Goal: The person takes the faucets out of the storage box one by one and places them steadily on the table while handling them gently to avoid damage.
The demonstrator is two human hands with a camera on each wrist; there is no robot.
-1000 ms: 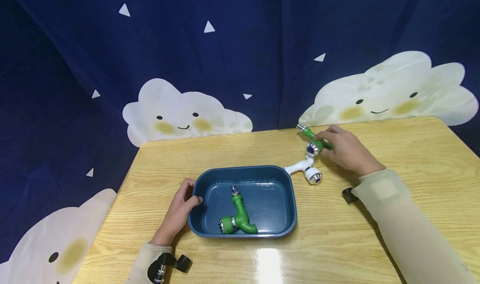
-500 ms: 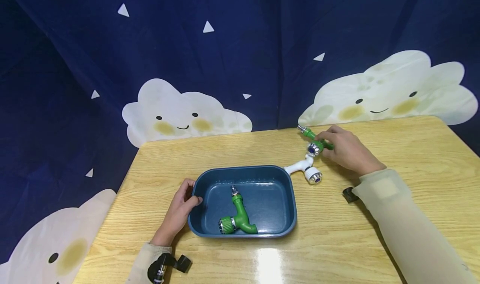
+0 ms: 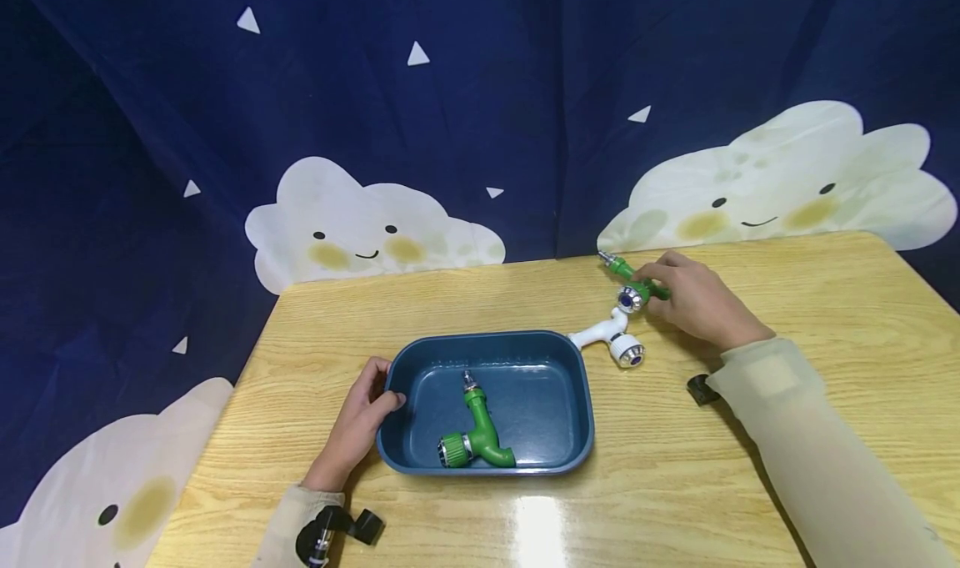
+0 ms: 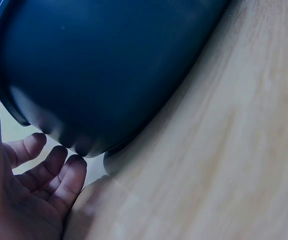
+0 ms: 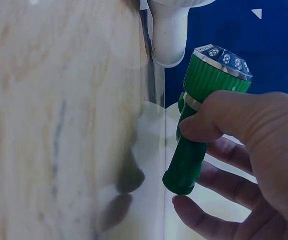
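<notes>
The right hand (image 3: 693,301) pinches one green tap (image 3: 622,269) between thumb and fingers at the far right of the table (image 3: 660,468). Hazard: its knob sits close by the white tap (image 3: 600,333) and could knock or drag it if swung near or left. The left hand (image 3: 358,418) grips the left rim of the blue tray (image 3: 487,348); a slack hold could let the tray shift, rolling the second green tap (image 3: 483,430) inside. Undetermined: whether the pinched tap touches the white tap; its fingers-covered middle; the white tap's tray-side end.
</notes>
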